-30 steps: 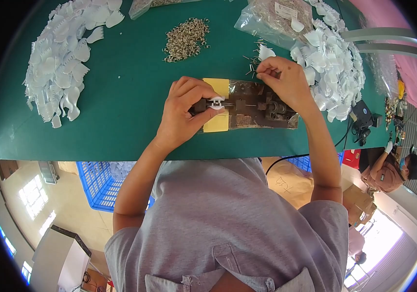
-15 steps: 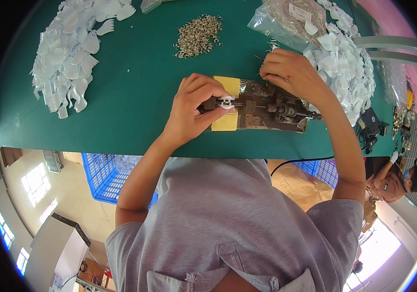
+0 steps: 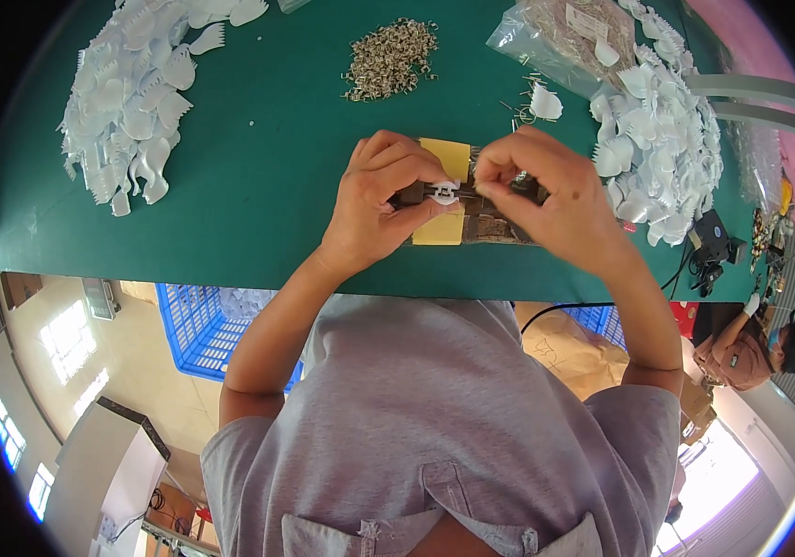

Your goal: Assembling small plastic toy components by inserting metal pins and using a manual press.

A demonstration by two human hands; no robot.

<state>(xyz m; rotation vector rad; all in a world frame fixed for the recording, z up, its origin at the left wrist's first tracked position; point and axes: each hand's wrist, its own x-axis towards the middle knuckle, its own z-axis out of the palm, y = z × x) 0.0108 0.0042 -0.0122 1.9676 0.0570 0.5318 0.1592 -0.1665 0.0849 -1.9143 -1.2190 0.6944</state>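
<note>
My left hand [image 3: 381, 193] pinches a small white plastic claw clip [image 3: 445, 193] with a metal piece at its middle. The clip sits at the left end of a worn, dark metal jig [image 3: 495, 229], over a yellow sheet [image 3: 444, 153]. Just right of the clip, my right hand [image 3: 553, 190] hovers over the jig, thumb and forefinger pinched together. Whatever is between those fingertips is too small to make out. My right hand covers much of the jig's right part.
Beyond the hands lies a heap of small metal springs [image 3: 390, 59]. White clip halves are piled at left [image 3: 128, 111] and right [image 3: 662, 139]. A plastic bag of thin pins [image 3: 564, 42] lies at the back right, near loose pins and one clip half [image 3: 546, 102].
My right hand has come from the loose pins toward me and left, over the jig beside the clip. A white clip half it covered now shows. My left hand keeps its hold.
</note>
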